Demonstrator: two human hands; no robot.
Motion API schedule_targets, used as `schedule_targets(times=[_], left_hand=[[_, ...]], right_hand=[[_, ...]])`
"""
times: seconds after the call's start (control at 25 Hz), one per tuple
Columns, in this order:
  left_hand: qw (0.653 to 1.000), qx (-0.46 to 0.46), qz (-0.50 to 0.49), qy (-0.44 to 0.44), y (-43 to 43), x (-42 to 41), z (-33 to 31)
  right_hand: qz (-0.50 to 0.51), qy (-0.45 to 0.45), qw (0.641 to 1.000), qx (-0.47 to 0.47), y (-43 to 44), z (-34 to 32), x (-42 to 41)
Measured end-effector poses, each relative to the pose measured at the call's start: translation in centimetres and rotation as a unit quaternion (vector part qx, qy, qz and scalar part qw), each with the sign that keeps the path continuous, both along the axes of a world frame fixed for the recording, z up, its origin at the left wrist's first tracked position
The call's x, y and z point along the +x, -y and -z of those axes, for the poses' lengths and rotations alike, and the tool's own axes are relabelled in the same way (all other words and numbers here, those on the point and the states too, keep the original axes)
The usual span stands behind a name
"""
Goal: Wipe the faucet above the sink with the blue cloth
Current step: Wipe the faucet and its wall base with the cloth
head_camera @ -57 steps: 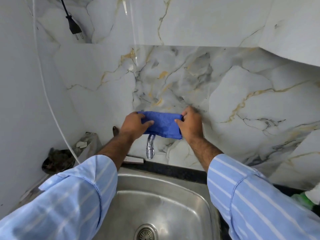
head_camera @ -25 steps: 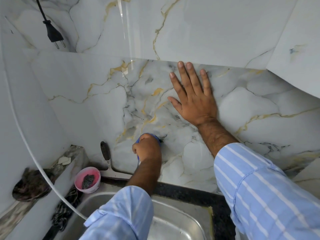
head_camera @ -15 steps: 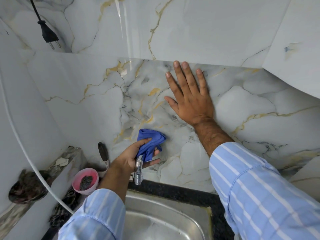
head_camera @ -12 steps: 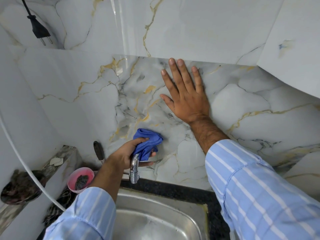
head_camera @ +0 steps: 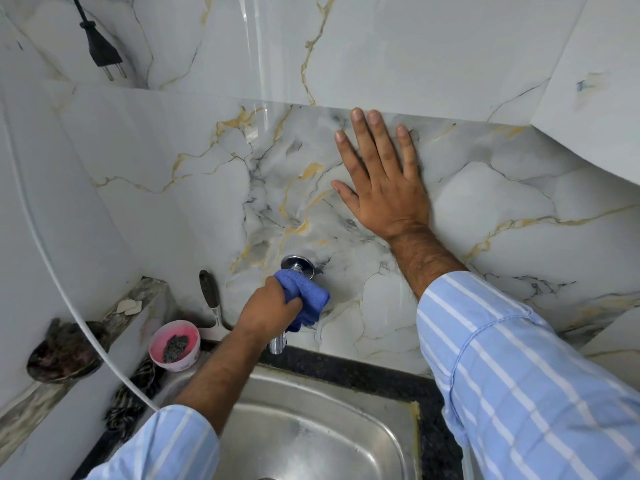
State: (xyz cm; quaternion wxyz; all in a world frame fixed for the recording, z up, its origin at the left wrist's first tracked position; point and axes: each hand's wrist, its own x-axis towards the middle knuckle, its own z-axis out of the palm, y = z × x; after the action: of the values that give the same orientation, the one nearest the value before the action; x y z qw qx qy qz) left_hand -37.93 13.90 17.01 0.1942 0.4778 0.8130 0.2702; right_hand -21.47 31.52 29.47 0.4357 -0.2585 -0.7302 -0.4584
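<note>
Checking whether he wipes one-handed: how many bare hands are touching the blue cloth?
1. The left hand grips the blue cloth around the chrome wall faucet above the steel sink. The right hand lies flat on the marble wall, apart from the cloth.

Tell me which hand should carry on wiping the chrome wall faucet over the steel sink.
Left. The left hand already grips the blue cloth around the chrome wall faucet. The right hand lies flat and empty on the marble wall tile, above the faucet.
</note>
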Motion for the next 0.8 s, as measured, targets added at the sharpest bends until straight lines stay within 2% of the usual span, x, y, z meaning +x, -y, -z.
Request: schedule_targets(times=[0.2, 0.28, 0.52, 0.64, 0.8], left_hand=[[0.983, 0.161, -0.02, 0.084, 4.5, 1.1, 4.5], [0.973, 0.211, -0.026, 0.089, 5.2, 1.8, 6.2], [0.956, 0.257, -0.127, 0.059, 4.2, 4.1, 8.0], [0.944, 0.271, -0.173, 0.082, 3.9, 5.1, 8.1], [0.938, 0.286, -0.134, 0.143, 4.3, 4.1, 8.3]], right_hand=[[0.005, 0.0, 1.0, 0.002, 0.3, -0.1, 0.1], [0.006, 0.0, 1.0, 0.001, 0.3, -0.1, 0.1], [0.005, 0.0, 1.0, 0.0, 0.3, -0.2, 0.1], [0.006, 0.0, 1.0, 0.003, 0.4, -0.2, 0.1], [0.005, 0.0, 1.0, 0.003, 0.3, -0.2, 0.1]])
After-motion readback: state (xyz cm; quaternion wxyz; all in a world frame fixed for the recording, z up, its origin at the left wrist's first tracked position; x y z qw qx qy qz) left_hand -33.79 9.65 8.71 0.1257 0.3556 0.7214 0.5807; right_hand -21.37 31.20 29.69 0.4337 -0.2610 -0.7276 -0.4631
